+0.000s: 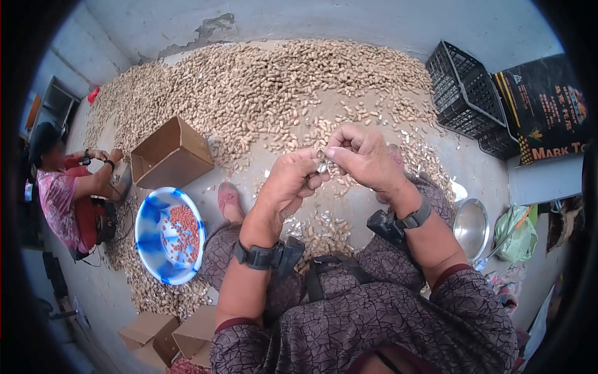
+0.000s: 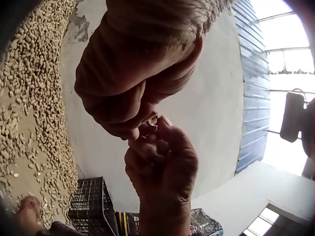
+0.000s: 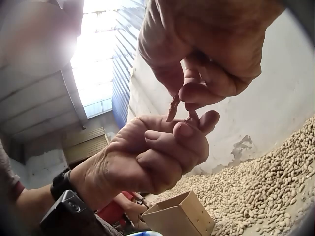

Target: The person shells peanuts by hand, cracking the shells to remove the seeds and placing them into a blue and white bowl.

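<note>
In the head view a peanut shell (image 1: pixel 321 163), split apart, is held between both hands above the floor. The left hand (image 1: pixel 288 182) pinches one side of it between thumb and fingers. From the other side the right hand (image 1: pixel 369 159) pinches it with thumb and forefinger. Pieces of shell (image 3: pixel 173 108) show between the fingertips in the right wrist view; whether a kernel is inside cannot be told. A blue and white basin (image 1: pixel 142 232) with reddish shelled peanuts (image 1: pixel 184 225) stands left of the knees.
Unshelled peanuts (image 1: pixel 268 87) cover the floor along the wall. An open cardboard box (image 1: pixel 180 163) stands at left, near another seated person (image 1: pixel 65 187). Black crates (image 1: pixel 464 93), a metal bowl (image 1: pixel 471 228) and a green bag (image 1: pixel 516 233) are at right. Shell pieces lie below the hands.
</note>
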{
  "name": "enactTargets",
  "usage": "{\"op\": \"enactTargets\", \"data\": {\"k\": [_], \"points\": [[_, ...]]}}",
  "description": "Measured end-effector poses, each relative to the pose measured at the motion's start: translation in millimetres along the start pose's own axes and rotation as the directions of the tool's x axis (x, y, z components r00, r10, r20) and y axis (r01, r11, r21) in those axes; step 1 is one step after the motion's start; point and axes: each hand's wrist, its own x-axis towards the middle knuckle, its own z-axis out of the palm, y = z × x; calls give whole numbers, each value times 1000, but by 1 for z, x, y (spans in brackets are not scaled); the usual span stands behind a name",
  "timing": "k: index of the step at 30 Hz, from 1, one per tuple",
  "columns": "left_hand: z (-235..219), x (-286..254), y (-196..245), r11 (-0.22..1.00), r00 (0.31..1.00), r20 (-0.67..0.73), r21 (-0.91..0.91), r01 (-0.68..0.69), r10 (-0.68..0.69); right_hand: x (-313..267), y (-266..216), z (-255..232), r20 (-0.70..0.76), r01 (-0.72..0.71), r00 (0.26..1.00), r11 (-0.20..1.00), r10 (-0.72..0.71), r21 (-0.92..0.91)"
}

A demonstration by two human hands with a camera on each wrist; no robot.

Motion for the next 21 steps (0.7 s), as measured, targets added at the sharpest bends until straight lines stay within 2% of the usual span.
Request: {"op": "enactTargets", "data": {"k": [1, 4, 8, 10, 11, 13, 15, 17, 19, 21], "points": [[2, -1, 2, 1000, 1000, -18, 26, 6, -6, 0, 1, 0, -13, -63, 998, 997, 64, 46], [5, -2, 2, 998, 999, -30, 55, -17, 19, -1, -3, 1, 14, -108, 994, 987, 107, 123], [1, 0, -1, 995, 999, 1, 89, -50, 50, -2, -1, 8, 59, -91, 994, 993, 87, 70], [1, 1, -3, 996, 999, -2, 75, -41, 41, -2, 8, 11, 110, 60, 992, 998, -60, 6], [0, 1, -4, 997, 999, -3, 63, -33, 34, -2, 8, 9, 118, 67, 991, 998, -68, 6], [-6, 3, -7, 997, 999, -22, 58, -42, 43, -2, 5, 7, 172, 188, 972, 970, -161, -154], [-7, 3, -8, 999, 998, 44, -1, -40, 40, -4, 3, 11, 147, 173, 976, 981, -159, -84], [-4, 2, -10, 998, 998, 17, -7, -67, 67, -4, -7, 10, 121, 160, 983, 972, -140, -171], [-1, -2, -9, 998, 998, -37, 40, -46, 48, -5, -8, 10, 158, 161, 978, 974, -136, -157], [-2, -5, -10, 998, 998, -31, 26, -49, 49, -5, -6, 13, 195, 161, 972, 976, -131, -146]]}}
